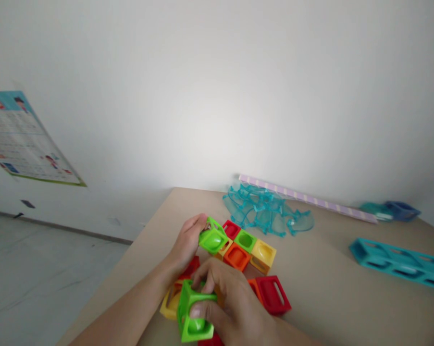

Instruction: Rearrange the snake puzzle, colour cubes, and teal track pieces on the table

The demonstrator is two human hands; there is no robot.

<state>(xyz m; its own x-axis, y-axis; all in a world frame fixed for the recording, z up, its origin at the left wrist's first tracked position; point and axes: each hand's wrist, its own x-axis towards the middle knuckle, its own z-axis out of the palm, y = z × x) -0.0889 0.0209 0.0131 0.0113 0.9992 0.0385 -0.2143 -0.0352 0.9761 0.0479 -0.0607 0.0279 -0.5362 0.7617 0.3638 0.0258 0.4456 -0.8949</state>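
A green hollow plastic block (213,239) is gripped by my left hand (188,238), tilted, beside a joined group of blocks. That group includes a red block (231,229), a green block (245,240), an orange block (237,257) and a yellow block (264,253). Nearer to me, my right hand (224,293) has its thumb and fingers closed on another green block (195,315). A yellow block (172,302) and a red block (191,267) lie behind and left of it, partly covered. Right of this hand lies a larger-looking red block (273,294).
Translucent teal plastic pieces (267,209) are heaped at the table's back. Behind them a striped lilac strip (306,198) runs along the wall. A teal bar of joined blocks (400,263) and a dark blue piece (402,210) are on the right. The table's left edge drops to the floor.
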